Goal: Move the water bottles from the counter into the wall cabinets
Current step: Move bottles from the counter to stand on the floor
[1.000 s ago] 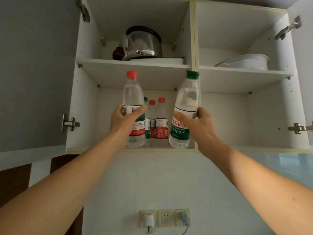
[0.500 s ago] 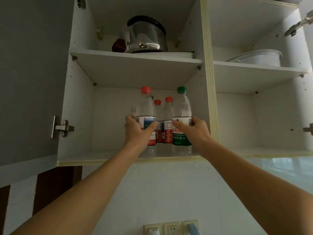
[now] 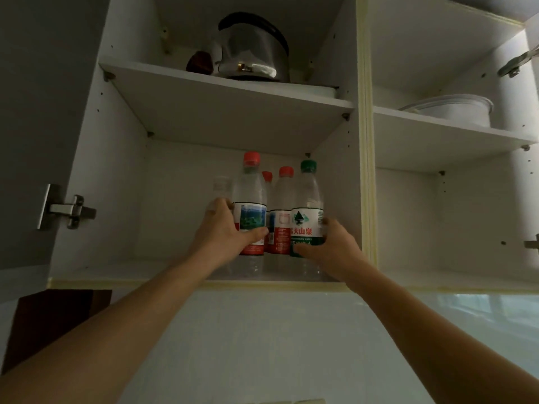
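1. Overhead, the left cabinet (image 3: pixel 96 158) stood open, its bottom shelf (image 3: pixel 116 271) carrying a cluster of bottles at about 12 o'clock from the person.
2. The left hand (image 3: pixel 221 231) gripped the red-cap bottle (image 3: pixel 250 205), fingers curled round its label and thumb across the front; the bottle stood upright on the bottom shelf.
3. The right hand (image 3: pixel 335 252) gripped the green-cap bottle (image 3: pixel 306 208), thumb lying across the lower label and fingers wrapped behind it; this bottle also stood upright on the shelf, near the cabinet's right wall.
4. Between the two held bottles stood a third bottle (image 3: pixel 281 211) with a red cap, touching or just beside both; whether it touched them could not be told.
5. Behind, at 12 o'clock, a fourth red cap (image 3: pixel 267 176) showed between the necks of the front ones.
6. A faint clear bottle (image 3: pixel 222 185) stood at 11 o'clock of the left hand, mostly hidden by it.
7. On the upper shelf sat a steel kettle (image 3: pixel 250 51).
8. The right cabinet's upper shelf, at 2 o'clock, held a white pot (image 3: pixel 455 109).
9. A hinge (image 3: pixel 65 209) sat on the left door at 9 o'clock.
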Motion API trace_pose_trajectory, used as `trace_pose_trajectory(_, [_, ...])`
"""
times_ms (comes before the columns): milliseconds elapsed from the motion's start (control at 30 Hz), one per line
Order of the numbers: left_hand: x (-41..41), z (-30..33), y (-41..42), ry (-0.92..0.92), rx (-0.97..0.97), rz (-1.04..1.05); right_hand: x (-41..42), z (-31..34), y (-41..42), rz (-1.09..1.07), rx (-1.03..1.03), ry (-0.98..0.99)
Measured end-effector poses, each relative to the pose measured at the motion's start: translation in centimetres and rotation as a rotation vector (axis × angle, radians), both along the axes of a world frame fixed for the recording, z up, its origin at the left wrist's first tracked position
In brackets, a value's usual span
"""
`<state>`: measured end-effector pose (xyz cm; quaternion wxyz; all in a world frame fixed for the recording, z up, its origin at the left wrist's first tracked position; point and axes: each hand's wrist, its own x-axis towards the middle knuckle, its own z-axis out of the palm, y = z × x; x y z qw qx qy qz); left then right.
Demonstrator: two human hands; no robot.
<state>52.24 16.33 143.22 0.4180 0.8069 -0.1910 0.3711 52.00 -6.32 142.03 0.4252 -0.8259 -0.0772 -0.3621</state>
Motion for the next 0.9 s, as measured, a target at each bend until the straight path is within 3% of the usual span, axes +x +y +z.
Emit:
trace_pose_trajectory(200, [1.1, -0.1, -2.6, 0.016, -0.015, 0.047, 1.7, -1.5, 0.2, -0.057, 0.027, -0.070])
trace_pose_trajectory(633, [2.9, -1.0, -5.3, -0.013, -0.085, 0.122, 1.0, -2.6, 1.2, -0.347, -0.137, -0.153])
trace_pose_trajectory(800, [1.8, -1.3, -3.9, 0.099, -0.077, 0.048, -0.5, -3.4, 1.3, -0.228, -0.189, -0.196])
trace_pose_trajectory(900, [-0.5, -2.0, -3.7, 0.055, -0.104, 0.122, -3.2, -4.4, 0.8, -0.075, -0.204, -0.238])
